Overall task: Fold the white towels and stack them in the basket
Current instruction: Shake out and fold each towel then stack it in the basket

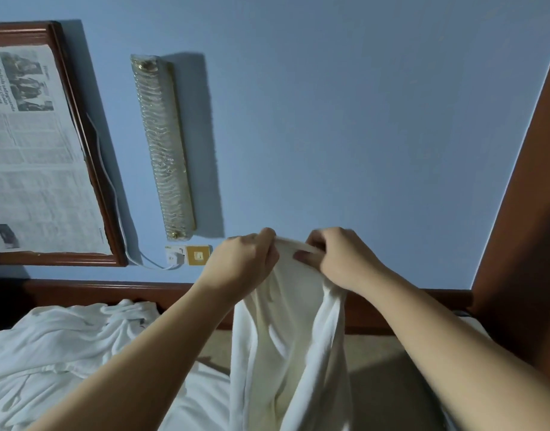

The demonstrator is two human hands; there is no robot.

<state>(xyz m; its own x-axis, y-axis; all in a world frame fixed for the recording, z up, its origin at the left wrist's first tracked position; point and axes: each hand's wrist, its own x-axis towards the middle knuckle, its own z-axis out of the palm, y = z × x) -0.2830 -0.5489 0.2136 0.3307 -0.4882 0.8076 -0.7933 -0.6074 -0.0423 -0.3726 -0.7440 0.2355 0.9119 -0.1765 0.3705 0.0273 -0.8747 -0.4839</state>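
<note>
A soft white terry towel (286, 346) hangs in long folds in the air over the bed, its top edge pinched between the left hand (241, 269) and the right hand (339, 262), both with fingers curled tight on the cloth. More crumpled white towels (65, 346) lie toward the bed's left edge, near its dark wooden headboard (112, 290). A framed newspaper page (34, 150), print too small to read, and a long ribbed-glass wall lamp (163, 147) hang on the blue wall.

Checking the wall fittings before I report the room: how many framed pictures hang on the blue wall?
1. The framed newspaper page hangs at the left, beside the wall light. More may lie outside the view.
</note>
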